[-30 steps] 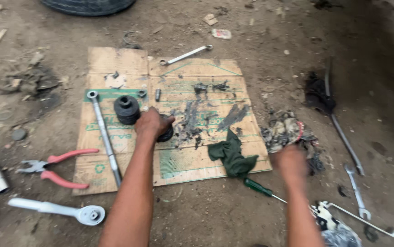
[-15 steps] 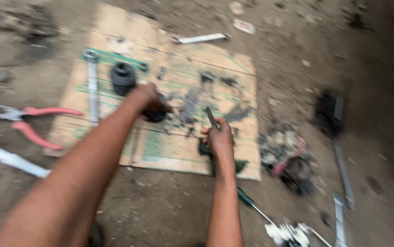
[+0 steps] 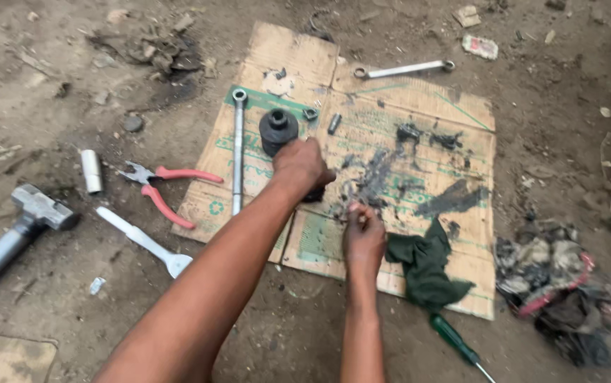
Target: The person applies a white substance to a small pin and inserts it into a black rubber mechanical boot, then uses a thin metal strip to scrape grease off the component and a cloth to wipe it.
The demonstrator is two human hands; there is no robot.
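Observation:
A flattened cardboard sheet [image 3: 419, 106] smeared with black grease lies on the dirt. My left hand [image 3: 298, 167] presses down on a black round part [image 3: 314, 194], gripping it from above so that most of it is hidden. Just right of it my right hand [image 3: 363, 240] has its fingertips pinched on a small thin piece at the edge of the grease smear [image 3: 376, 177]. What that piece is cannot be made out. A black socket-like cylinder [image 3: 278, 128] stands upright behind my left hand. A dark green rag [image 3: 426, 266] lies beside my right hand.
On the cardboard lie a long ratchet bar [image 3: 237, 152] and a small bolt [image 3: 334, 123]; a ring spanner [image 3: 403, 69] lies at its far edge. Red-handled pliers [image 3: 167, 188], a flat white-handled tool [image 3: 142, 240], a sledgehammer [image 3: 15, 230] and a green screwdriver [image 3: 454, 340] lie on the dirt. Greasy rags [image 3: 557, 284] are piled at right.
My right hand has come from the rag pile on the right to the grease smear beside my left hand. My left hand stays on the black part. The view has shifted.

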